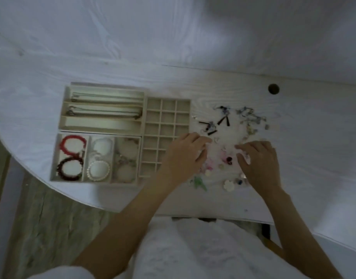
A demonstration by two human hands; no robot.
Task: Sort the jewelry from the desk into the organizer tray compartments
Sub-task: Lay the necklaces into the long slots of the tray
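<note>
A pile of small jewelry (229, 137) lies loose on the white desk (314, 137): dark tassel earrings (223, 118), bluish pieces (249, 115), pink and white flower pieces (228, 185). The beige organizer has a grid tray (167, 117) of small cells, a long-slot tray (104, 109) with chains, and a bracelet tray (96, 158) with red, dark and pearl bracelets. My left hand (185, 156) lies over the grid tray's near right corner, fingertips at the pile's left edge. My right hand (257, 162) rests on the pile's near right side, thumb and finger pinching a small pale piece (246, 157).
A round cable hole (273, 89) sits in the desk at the far right. The desk's curved edge (72, 195) runs close in front of the bracelet tray, with wooden floor (42, 228) below. My white clothing (193, 248) fills the bottom.
</note>
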